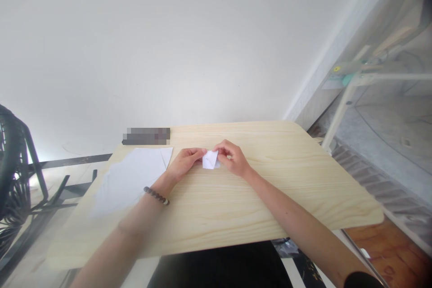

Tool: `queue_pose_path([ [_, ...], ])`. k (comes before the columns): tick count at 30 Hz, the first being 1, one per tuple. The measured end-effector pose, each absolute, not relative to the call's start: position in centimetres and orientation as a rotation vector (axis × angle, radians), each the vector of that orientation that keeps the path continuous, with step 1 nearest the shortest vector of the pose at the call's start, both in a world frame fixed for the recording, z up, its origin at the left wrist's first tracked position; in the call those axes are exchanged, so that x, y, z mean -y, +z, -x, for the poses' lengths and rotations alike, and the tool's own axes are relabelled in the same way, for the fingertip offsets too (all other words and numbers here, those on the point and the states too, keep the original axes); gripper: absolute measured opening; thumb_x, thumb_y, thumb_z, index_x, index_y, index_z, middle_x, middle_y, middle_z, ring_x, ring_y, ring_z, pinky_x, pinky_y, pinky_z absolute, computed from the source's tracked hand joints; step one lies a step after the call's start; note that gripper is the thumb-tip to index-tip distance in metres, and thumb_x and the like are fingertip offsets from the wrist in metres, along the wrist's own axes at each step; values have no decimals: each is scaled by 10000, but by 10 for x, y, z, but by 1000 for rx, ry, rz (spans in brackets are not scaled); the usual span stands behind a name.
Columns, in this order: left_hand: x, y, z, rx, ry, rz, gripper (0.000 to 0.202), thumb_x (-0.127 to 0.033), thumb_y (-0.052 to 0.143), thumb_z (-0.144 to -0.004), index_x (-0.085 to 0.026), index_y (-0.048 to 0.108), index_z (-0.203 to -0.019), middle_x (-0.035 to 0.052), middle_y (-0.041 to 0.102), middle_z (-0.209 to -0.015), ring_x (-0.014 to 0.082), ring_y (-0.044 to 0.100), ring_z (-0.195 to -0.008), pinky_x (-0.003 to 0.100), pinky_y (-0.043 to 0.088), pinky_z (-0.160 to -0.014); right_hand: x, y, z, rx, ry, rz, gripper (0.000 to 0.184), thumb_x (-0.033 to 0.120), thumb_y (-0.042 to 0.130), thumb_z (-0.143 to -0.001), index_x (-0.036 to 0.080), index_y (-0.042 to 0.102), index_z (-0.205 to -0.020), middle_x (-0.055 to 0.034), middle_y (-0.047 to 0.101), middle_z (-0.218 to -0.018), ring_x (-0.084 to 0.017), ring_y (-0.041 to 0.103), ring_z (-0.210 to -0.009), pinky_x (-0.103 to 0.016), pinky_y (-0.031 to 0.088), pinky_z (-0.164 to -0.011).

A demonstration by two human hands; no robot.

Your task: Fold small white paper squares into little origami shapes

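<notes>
A small folded piece of white paper (209, 160) is held just above the light wooden table (270, 198). My left hand (184, 162) pinches its left edge with fingers closed. My right hand (232, 157) grips its right edge, fingers curled round it. A beaded bracelet (156, 195) sits on my left wrist.
A stack of white paper sheets (130, 177) lies on the table to the left of my hands. A dark flat object (146, 136) rests at the table's far edge. A black wire chair (16, 175) stands at left. A white-framed rack (364, 85) is at right.
</notes>
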State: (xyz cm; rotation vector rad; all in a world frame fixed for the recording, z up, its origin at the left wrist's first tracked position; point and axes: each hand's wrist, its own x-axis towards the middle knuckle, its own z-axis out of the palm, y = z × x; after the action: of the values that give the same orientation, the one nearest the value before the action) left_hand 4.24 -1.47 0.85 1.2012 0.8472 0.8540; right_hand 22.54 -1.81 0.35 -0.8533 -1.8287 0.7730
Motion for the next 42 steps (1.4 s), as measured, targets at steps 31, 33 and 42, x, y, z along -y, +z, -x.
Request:
queue_pose_path([
  [31,16,4,-45,-1024,907,-1358,329,-409,586,-691,-113,659,-815,33,631,-698,120,533,-608,219,406,-566,13,1,-225,1953,828,1022,278,366,426,-788,150,517,-640,28,461,-556,-67,388,-498,-187,308,-482],
  [33,17,6,-45,-1049,916,-1408,341,-423,573,-695,-114,660,-810,27,628,-691,120,527,-603,216,397,-558,14,1,-225,1947,846,1021,278,369,426,-788,152,512,-637,32,451,-549,-66,386,-494,-188,306,-480],
  [42,19,15,-46,-1072,923,-1467,413,-451,545,-709,-122,632,-942,37,634,-758,131,533,-651,215,409,-567,13,-1,-224,1893,829,1076,297,397,416,-786,151,525,-660,24,461,-554,-71,385,-498,-190,304,-474],
])
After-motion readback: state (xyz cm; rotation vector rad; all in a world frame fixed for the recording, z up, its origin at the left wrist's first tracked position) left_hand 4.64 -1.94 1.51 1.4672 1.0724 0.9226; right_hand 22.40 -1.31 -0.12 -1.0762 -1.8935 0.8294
